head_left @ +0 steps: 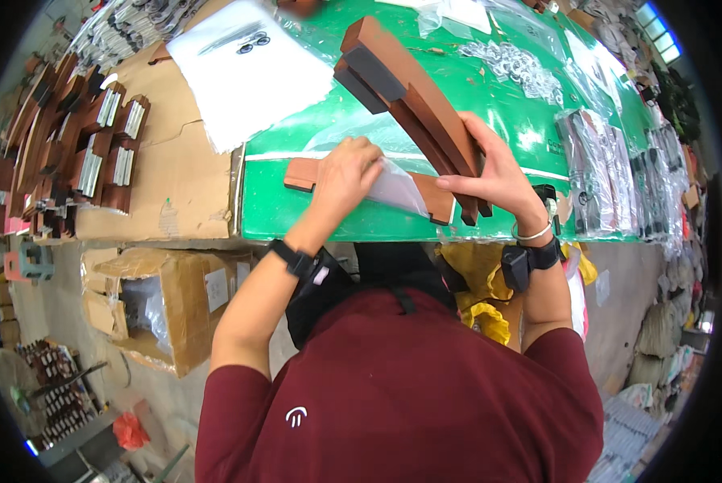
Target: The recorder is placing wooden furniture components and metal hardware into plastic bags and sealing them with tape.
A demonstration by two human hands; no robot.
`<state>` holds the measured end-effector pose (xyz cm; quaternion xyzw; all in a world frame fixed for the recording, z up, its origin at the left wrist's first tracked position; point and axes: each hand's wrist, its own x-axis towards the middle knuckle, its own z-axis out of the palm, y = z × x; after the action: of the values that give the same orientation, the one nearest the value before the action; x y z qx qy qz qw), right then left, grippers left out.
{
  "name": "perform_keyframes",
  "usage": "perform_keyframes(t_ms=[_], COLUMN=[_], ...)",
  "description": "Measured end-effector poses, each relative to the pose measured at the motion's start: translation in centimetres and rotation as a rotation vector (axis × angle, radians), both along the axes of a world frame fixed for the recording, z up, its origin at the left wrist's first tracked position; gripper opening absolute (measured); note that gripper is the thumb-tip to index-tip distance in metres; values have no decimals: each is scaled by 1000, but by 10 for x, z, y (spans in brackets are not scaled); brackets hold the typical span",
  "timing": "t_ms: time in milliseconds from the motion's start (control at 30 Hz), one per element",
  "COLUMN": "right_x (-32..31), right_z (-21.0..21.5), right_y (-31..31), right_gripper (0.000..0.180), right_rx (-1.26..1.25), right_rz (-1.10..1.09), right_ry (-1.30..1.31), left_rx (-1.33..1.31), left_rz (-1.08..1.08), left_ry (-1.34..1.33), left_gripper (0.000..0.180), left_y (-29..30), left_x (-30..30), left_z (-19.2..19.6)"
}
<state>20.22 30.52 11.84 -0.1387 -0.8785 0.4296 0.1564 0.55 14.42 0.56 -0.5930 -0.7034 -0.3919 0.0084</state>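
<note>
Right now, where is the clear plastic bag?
In the head view, the clear plastic bag lies centre on the green table, pinched by the left hand, over a flat brown wooden piece.

wooden bars [413, 92]: matt brown (dark pads) | plastic bag [397, 187]: clear, glossy | bench [296, 145]: smooth green | cardboard [179, 173]: rough

Stack of reddish-brown wooden brackets [413, 97] held tilted toward eleven o'clock, clear plastic bag [397, 189] pinched over flat brown wooden piece [304, 173] at nine o'clock
</note>
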Motion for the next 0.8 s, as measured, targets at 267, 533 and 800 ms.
perform_keyframes(t_ms=[267, 533, 800], right_x=[-13, -24, 11], right_z=[-17, -80, -30], right_y=[-31, -23, -2], right_gripper=[74, 76, 78], right_rx=[253, 411, 73], right_rz=[-60, -47, -408], right_ry=[-52, -159, 104], left_rx=[158, 185, -180], left_rz=[310, 701, 127], left_ry=[153, -464, -101], left_gripper=[44, 30, 69], left_y=[-8, -106, 51], left_x=[-88, -161, -73], left_z=[-52, -24, -20])
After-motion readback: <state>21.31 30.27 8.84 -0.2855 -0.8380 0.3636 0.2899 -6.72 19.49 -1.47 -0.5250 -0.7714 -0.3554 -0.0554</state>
